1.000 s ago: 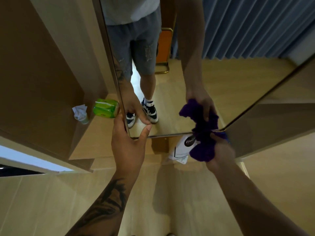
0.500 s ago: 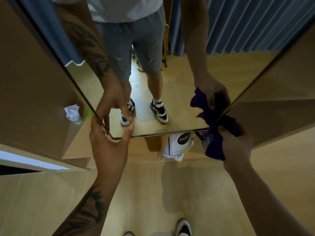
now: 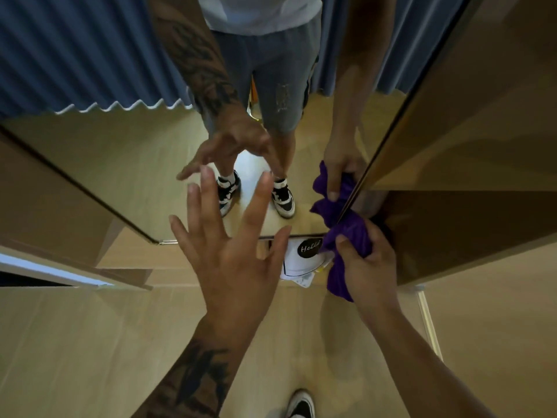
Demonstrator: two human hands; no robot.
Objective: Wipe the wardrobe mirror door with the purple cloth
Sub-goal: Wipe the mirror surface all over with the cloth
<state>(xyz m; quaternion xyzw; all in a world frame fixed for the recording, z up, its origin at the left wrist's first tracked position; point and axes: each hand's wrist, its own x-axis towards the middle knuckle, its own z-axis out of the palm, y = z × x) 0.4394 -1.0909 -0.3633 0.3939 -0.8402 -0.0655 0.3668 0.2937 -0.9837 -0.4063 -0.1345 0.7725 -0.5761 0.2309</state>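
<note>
The wardrobe mirror door [image 3: 144,164] fills the upper middle of the view, its bottom edge running just above the wooden floor [image 3: 90,342]. The glass reflects blue curtains, pale floorboards and the person's legs in grey shorts and black-and-white sneakers.

The left hand [image 3: 232,254] is released: its fingers are spread wide and straight, palm toward the glass, in front of the mirror's lower edge. It holds nothing, and whether the fingertips touch the glass cannot be told. Its reflection shows just above it, with the tattooed forearm behind.

The right hand [image 3: 366,267] grasps the purple cloth [image 3: 346,236], fingers and thumb curled round the bunched fabric. The cloth sits at the bottom right corner of the mirror door, pressed against the door's right edge where it meets the neighbouring brown wardrobe panel [image 3: 470,146]. Part of the cloth hangs below the hand toward the floor, and its reflection appears in the glass directly above.

A white bag with a black round "Hello" label [image 3: 298,260] lies on the floor just beyond the mirror's lower edge, between the two hands and touching or just behind the cloth.

The toe of one sneaker [image 3: 301,404] shows at the bottom edge of the view on the floor.
</note>
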